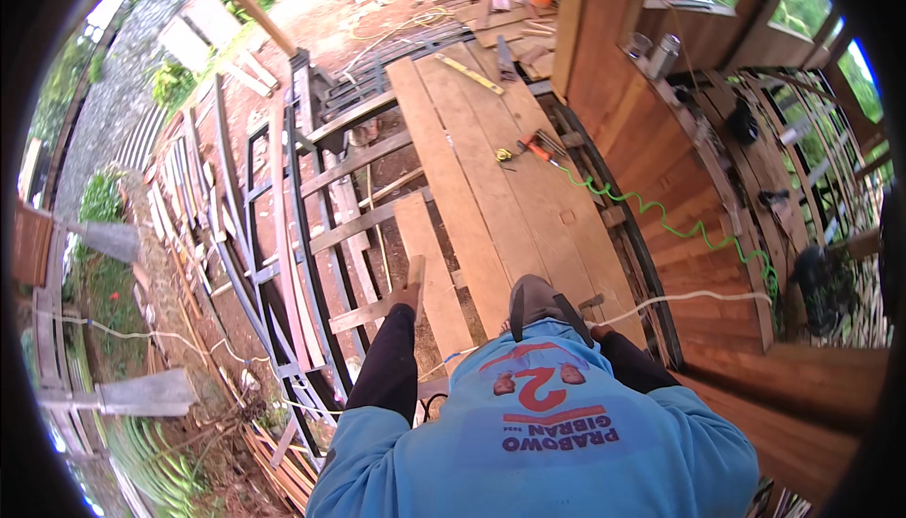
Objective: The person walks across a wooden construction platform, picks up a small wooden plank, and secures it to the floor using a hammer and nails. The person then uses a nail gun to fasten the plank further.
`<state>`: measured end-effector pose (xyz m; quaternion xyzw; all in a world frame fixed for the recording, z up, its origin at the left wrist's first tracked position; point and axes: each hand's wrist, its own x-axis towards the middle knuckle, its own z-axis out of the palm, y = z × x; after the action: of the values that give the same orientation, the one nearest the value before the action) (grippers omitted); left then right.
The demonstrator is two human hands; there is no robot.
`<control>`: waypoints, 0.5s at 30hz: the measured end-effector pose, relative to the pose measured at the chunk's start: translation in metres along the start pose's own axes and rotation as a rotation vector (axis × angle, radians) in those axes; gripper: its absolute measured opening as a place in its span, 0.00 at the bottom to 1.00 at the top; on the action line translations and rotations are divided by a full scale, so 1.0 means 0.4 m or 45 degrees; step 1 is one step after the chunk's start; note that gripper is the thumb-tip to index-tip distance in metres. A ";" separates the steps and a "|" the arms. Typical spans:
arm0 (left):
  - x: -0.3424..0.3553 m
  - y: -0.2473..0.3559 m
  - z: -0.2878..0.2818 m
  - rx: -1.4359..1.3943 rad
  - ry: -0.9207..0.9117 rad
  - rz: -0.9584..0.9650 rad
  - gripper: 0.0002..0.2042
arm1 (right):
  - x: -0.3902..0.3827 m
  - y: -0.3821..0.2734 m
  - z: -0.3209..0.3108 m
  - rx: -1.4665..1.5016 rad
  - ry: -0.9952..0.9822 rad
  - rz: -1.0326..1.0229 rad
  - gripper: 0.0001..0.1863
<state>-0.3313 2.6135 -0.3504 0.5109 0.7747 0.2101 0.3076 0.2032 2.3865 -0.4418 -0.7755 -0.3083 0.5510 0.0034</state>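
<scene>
My left hand (pixel 407 293) is closed on a short wood block (pixel 416 267), at the left edge of a narrow plank (pixel 427 244) lying over the floor frame. My right hand (pixel 600 331) is closed and partly hidden by my blue shirt. Just ahead of it shows the dark head of what looks like a hammer (pixel 591 302); its handle is mostly hidden. Between my hands, a grey-brown shoe or knee (pixel 539 301) rests over the wide floor boards (pixel 505 225).
Ahead lie an orange-handled tool (pixel 543 147) with a coiled green hose (pixel 651 205), a yellow tape measure (pixel 505 155), a yellow level (pixel 469 73) and a handsaw (pixel 506 58). Open gaps show between the joists (pixel 354 227) on the left. A wood-plank wall (pixel 651 141) rises at right.
</scene>
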 end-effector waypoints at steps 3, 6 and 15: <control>-0.037 0.325 0.183 -0.198 -0.445 -0.121 0.19 | 0.083 0.151 -0.170 -1.017 -0.225 -0.528 0.27; 0.063 0.256 0.143 -0.082 -0.367 -0.279 0.27 | 0.152 -0.071 -0.182 -0.451 -0.236 -0.198 0.25; 0.351 0.395 0.138 0.450 -0.428 -0.300 0.32 | 0.370 -0.548 -0.491 0.514 -0.190 0.251 0.21</control>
<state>-0.2288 2.8050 -0.3259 0.4908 0.7915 -0.0536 0.3603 0.2975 2.7009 -0.4151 -0.7424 -0.1140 0.6551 0.0819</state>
